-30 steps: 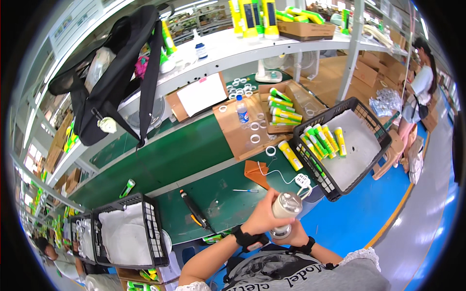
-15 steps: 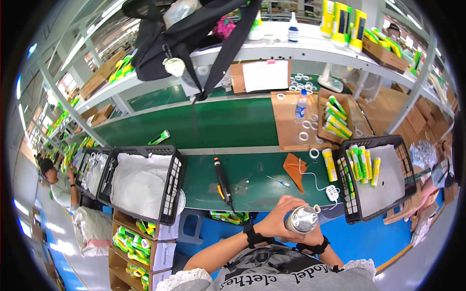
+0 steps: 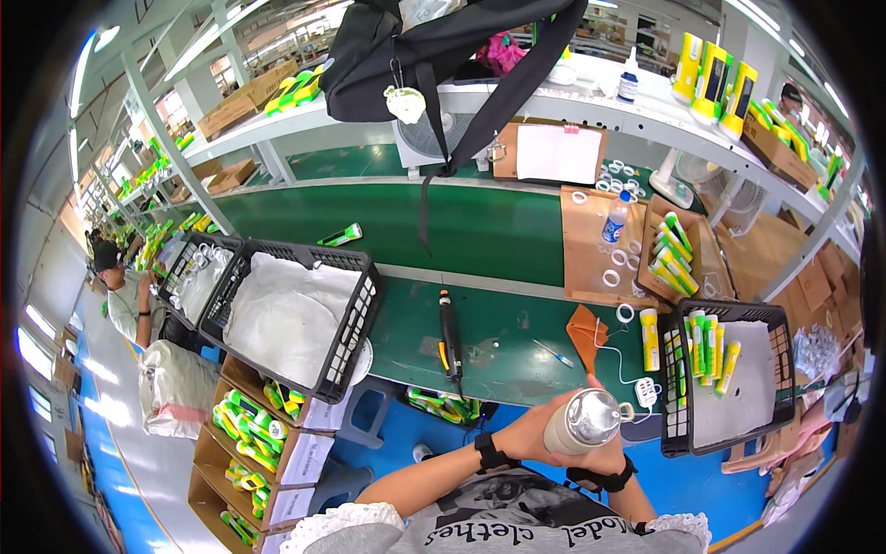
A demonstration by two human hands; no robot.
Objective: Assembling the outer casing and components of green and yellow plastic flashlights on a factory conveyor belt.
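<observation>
A cream drinking flask [image 3: 574, 432] with a shiny silver top and a small loop at its side is in my hands, close in front of my chest. My left hand [image 3: 530, 434] wraps around its left side, fingers closed. Lower on the right, my right hand [image 3: 604, 458] grips it too, its fingers partly hidden behind the flask. Just beyond lie an orange cloth [image 3: 582, 334] and a small screwdriver [image 3: 554, 353] on the green workbench [image 3: 406, 319]. A black long tool [image 3: 449, 337] with an orange end lies farther left.
A black crate [image 3: 369, 305] lined with white sheet stands left; another crate [image 3: 676, 415] holding yellow-green flashlights [image 3: 706, 346] stands right. A white power strip [image 3: 648, 394] hangs near the bench edge. A black bag [image 3: 369, 74] droops from the shelf. A co-worker [image 3: 120, 300] is at far left.
My view has swung left, so the bench scene sits farther right. The flask is still in both hands and is tilted more, showing more of its cream side.
</observation>
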